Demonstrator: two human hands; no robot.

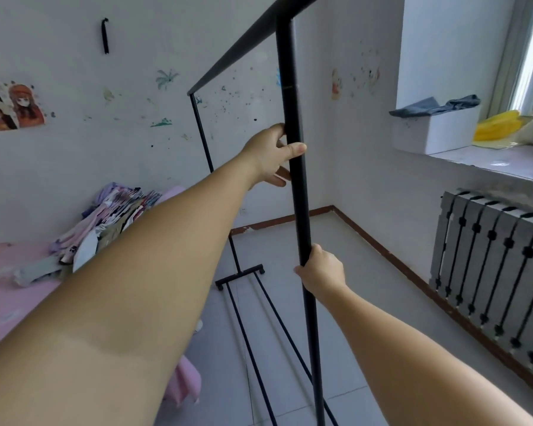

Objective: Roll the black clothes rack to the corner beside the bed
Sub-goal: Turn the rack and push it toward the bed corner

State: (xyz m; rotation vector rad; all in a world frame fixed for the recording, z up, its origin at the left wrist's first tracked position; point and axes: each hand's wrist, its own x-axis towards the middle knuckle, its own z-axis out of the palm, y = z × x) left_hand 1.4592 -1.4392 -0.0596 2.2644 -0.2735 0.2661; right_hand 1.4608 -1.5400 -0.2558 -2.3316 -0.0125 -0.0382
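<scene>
The black clothes rack (pixel 293 96) stands on the grey floor, its near upright post running down the middle of the view. My left hand (pixel 273 153) grips that post at about chest height. My right hand (pixel 322 270) grips the same post lower down. The top rail reaches away to the far upright, whose wheeled foot (pixel 240 276) rests near the wall. Two thin bottom bars join the feet. The bed (pixel 10 272) with a pink sheet lies at the left. The room's corner (pixel 331 207) is beyond the rack.
A pile of clothes (pixel 105 222) lies on the bed. A grey radiator (pixel 493 272) stands on the right wall under a windowsill (pixel 505 161) holding a white box, grey cloth and a yellow bag. Stickers and a poster dot the far wall.
</scene>
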